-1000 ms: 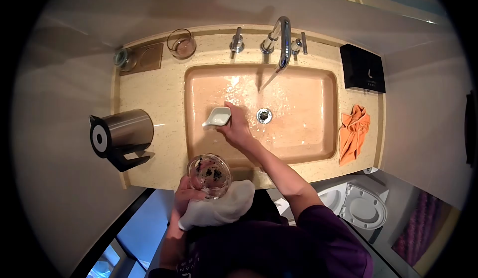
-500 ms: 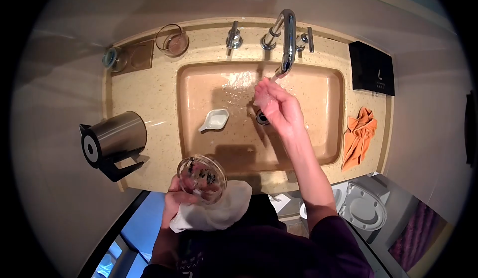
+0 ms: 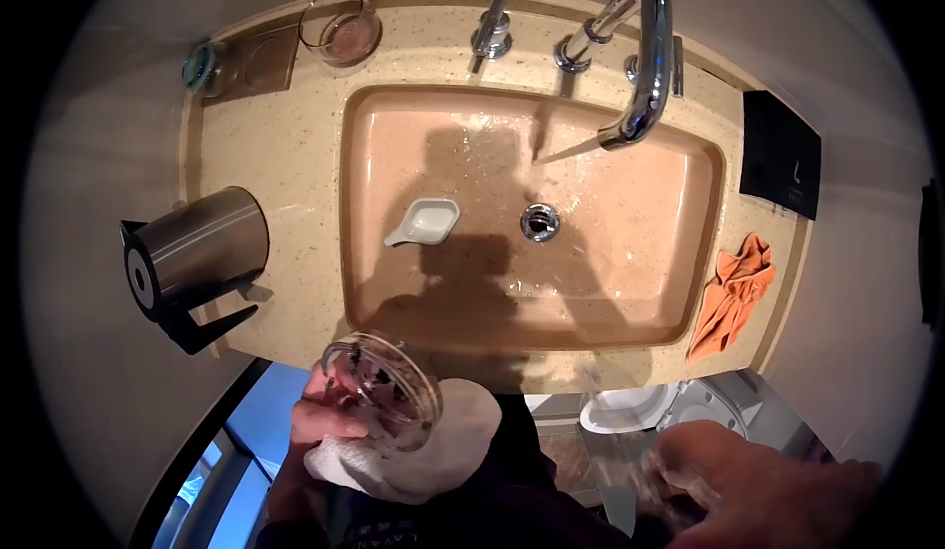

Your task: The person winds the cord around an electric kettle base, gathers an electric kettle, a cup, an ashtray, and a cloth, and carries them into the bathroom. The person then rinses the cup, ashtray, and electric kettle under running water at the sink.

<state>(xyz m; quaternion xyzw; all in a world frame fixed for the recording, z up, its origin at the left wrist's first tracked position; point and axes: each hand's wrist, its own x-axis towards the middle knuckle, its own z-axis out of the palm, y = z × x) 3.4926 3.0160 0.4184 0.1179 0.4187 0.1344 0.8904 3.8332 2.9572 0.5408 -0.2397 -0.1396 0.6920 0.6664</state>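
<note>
At the lower left, my left hand (image 3: 330, 411) grips a clear glass cup (image 3: 389, 389) tilted to one side, with dark bits and reddish contents inside. A white cloth (image 3: 409, 465) hangs from the same hand, under the cup. My right hand (image 3: 699, 470) is at the lower right, in front of the counter and away from the sink, smeared by motion, so its fingers cannot be made out. A small white dish with a handle (image 3: 430, 222) lies in the sink (image 3: 630, 244), left of the drain (image 3: 540, 222).
The chrome faucet (image 3: 650, 67) arches over the sink. A steel kettle (image 3: 202, 254) lies on its side at left. Behind it are a glass (image 3: 345, 32) and a tray (image 3: 266, 62). An orange cloth (image 3: 733, 298) and a black pouch (image 3: 781, 155) are at right.
My right hand has left the faucet's water stream and moved down to the lower right. The cup in my left hand is more tilted. The whole view has shifted.
</note>
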